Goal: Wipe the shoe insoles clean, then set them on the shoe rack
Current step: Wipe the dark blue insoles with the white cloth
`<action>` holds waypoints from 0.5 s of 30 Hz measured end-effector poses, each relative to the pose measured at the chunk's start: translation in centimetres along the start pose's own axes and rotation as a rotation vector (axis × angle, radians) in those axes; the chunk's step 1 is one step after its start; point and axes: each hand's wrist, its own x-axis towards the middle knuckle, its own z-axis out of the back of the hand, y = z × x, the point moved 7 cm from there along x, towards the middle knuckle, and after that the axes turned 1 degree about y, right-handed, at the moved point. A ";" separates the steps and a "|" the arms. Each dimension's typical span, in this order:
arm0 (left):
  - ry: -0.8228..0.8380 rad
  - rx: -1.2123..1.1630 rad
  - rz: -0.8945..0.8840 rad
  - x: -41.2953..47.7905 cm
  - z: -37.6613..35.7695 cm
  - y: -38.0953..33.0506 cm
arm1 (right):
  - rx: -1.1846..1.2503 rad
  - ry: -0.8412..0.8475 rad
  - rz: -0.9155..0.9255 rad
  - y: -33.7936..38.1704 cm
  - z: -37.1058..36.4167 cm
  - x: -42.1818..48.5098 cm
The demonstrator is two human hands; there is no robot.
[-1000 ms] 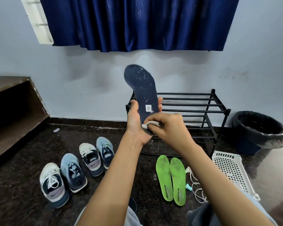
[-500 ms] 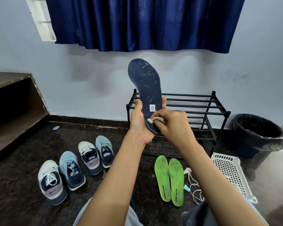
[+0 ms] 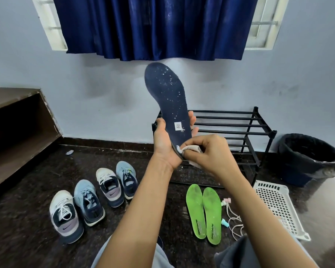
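A dark blue insole point(image 3: 168, 97) speckled with white flecks stands upright, toe up, in front of the wall. My left hand point(image 3: 165, 144) grips its heel end from behind. My right hand point(image 3: 211, 151) pinches a small white wipe point(image 3: 184, 149) against the insole's heel edge. Two green insoles point(image 3: 203, 209) lie side by side on the dark floor below. The black shoe rack point(image 3: 240, 130) stands against the wall behind my hands, its bars bare.
Several sneakers point(image 3: 93, 198) sit in a row on the floor at left. A white perforated basket point(image 3: 277, 206) lies at right, with a black-lined bin point(image 3: 309, 157) beyond it. A tangled cord point(image 3: 232, 217) lies beside the green insoles. A brown wooden shelf point(image 3: 17, 132) stands at far left.
My right hand with the wipe has slid down the insole to its heel edge. The view has tilted up slightly, showing more of the window.
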 end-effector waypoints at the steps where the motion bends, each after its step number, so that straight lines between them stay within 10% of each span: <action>1: -0.005 0.006 -0.014 0.1 0.1 -0.1 | 0.006 0.009 -0.015 -0.1 -0.1 -0.1; 15: -0.064 0.014 -0.114 0.3 -0.2 0.0 | -0.022 -0.164 -0.132 -1.5 0.5 0.4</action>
